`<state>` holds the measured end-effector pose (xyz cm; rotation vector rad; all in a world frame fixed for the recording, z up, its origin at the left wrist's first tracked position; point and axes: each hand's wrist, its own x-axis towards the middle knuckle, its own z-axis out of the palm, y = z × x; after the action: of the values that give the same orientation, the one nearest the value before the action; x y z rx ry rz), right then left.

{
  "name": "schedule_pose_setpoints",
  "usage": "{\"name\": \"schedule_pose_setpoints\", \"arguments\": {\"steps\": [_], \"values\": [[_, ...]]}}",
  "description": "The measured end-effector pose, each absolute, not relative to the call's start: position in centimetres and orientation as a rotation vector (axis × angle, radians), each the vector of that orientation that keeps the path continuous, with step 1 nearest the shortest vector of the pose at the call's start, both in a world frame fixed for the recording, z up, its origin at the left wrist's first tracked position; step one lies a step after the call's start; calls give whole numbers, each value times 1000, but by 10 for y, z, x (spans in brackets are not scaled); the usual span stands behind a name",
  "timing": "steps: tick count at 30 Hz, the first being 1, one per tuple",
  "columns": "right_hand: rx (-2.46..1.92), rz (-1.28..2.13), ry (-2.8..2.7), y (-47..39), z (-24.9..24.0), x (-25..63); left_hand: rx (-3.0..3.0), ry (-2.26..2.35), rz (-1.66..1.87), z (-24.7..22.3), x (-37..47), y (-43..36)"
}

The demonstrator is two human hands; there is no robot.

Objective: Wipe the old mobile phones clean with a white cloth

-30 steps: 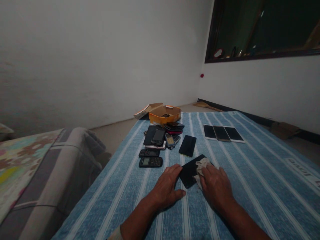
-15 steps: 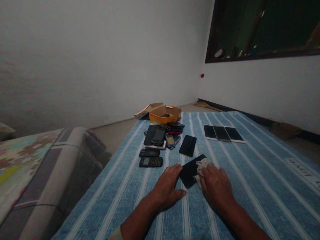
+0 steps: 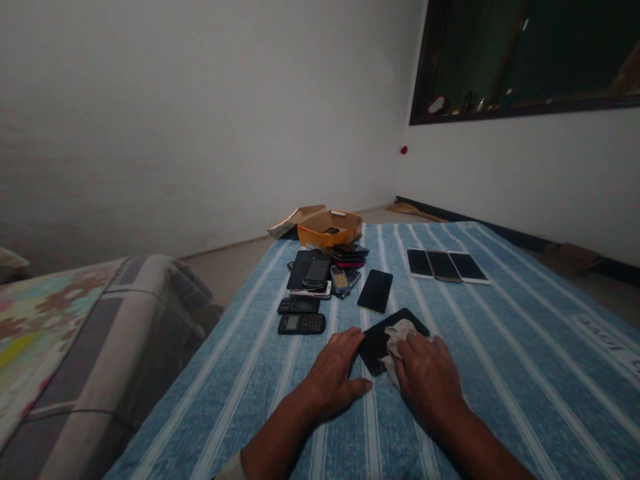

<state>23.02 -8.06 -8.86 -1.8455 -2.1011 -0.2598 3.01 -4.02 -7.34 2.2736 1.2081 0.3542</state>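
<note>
A black touchscreen phone, large enough that it could be a small tablet, lies slanted on the striped cloth in front of me. My right hand presses a crumpled off-white rag onto its right part, fingers bent over it. Along the left edge of the device rest the fingertips of my left hand; that hand lies flat, its thumb spread away. Just beyond is another black smartphone. To the left are two keypad phones, one nearer and one behind it.
A pile of phones lies at the back left, before an open orange box and its lid. Three light-framed smartphones form a row at right. The blue striped cloth covers the surface. Left stands a blanket-covered bed.
My right hand and the rag have shifted slightly left and toward me across the screen, showing more of its far right corner. My left hand stays in place.
</note>
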Motion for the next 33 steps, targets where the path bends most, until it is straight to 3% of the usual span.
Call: {"name": "schedule_pose_setpoints", "arguments": {"steps": [10,19,33], "values": [[-1528,-427,-2163,-89,-118,215,2288,1169,410,-76,28,-40],[-1406,38,-2327,-75,-85,245,2305,1151,420,-82,27,-38],[-1167,-40,-2376,-55,-95,275,2279,1143,459,-75,28,-38]]}}
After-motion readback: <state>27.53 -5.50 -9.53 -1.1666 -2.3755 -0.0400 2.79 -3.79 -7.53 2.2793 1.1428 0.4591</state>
